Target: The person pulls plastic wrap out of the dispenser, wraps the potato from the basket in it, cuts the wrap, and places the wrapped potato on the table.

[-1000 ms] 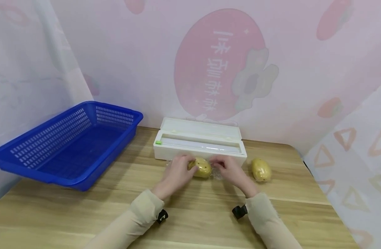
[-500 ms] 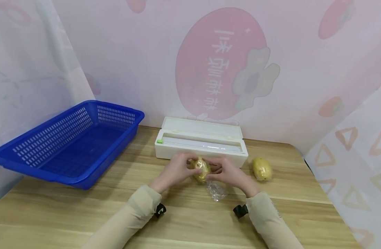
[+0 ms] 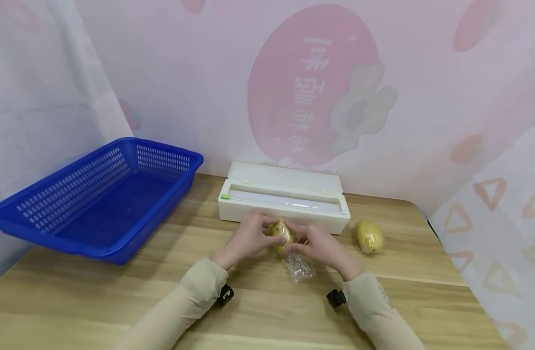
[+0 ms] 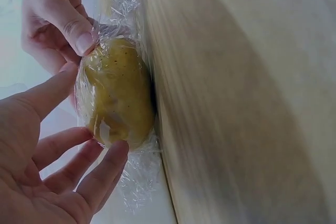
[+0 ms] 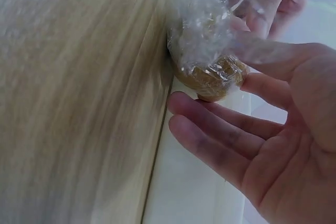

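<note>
A yellow potato (image 3: 279, 232) in clear cling film stands between my hands in front of the white cling film box (image 3: 289, 214). My left hand (image 3: 249, 239) holds it with thumb and fingertips at its left side. On the other side, my right hand (image 3: 321, 245) grips the wrapped potato between thumb and fingers. A crumpled tail of loose cling film (image 3: 299, 268) spreads toward me on the table. In the right wrist view, bunched film (image 5: 202, 35) covers much of the potato. A second wrapped potato (image 3: 370, 236) lies to the right, apart from my hands.
Behind my hands, the box has its lid (image 3: 286, 177) raised, a film roll (image 3: 284, 201) inside and a green slider (image 3: 225, 196) at its left end. A blue perforated basket (image 3: 162, 214) stands on the left. A printed cloth backdrop (image 3: 197, 87) rises behind the wooden table (image 3: 267, 311).
The potato has been turned from lying sideways to pointing toward me. Its loose film tail has come round to the front. My right hand has moved from the film onto the potato.
</note>
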`<act>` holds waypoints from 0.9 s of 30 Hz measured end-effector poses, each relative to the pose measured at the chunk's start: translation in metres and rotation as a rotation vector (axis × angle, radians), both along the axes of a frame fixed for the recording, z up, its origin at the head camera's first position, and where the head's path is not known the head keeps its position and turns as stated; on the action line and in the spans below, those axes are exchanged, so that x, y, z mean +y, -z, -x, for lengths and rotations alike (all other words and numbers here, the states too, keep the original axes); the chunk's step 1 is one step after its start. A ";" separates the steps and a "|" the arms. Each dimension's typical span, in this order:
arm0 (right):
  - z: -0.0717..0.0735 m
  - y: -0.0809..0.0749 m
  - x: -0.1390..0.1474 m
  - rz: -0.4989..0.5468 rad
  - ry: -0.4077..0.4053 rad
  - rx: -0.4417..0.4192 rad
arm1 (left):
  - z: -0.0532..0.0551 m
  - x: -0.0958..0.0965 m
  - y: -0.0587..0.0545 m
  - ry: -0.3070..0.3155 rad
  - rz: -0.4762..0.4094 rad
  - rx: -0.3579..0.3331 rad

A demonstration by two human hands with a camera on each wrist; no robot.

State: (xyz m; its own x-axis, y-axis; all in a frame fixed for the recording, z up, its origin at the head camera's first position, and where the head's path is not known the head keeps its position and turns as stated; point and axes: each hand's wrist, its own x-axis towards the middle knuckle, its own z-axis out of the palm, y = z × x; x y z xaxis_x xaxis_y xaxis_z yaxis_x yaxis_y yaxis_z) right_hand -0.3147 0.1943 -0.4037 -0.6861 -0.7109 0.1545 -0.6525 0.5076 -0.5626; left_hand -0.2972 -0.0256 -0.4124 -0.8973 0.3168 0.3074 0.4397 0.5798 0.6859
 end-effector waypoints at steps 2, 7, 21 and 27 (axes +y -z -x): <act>-0.001 -0.001 0.000 0.000 0.001 0.017 | 0.000 0.000 -0.002 0.007 -0.004 -0.001; -0.003 0.000 -0.002 0.023 0.031 0.005 | -0.001 0.000 -0.004 0.042 -0.006 -0.022; -0.006 -0.007 -0.009 0.077 0.138 -0.058 | 0.003 -0.013 -0.011 0.145 0.050 -0.044; -0.006 -0.005 -0.008 0.109 0.116 -0.110 | 0.002 -0.015 -0.011 0.207 0.029 -0.037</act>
State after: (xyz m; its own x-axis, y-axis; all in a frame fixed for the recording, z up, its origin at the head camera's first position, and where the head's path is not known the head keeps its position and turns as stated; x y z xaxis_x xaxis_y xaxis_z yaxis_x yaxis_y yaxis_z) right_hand -0.3088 0.1859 -0.3985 -0.7793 -0.6095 0.1455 -0.5248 0.5079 -0.6831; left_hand -0.2993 -0.0410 -0.4013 -0.8226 0.5041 0.2632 0.5262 0.4992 0.6884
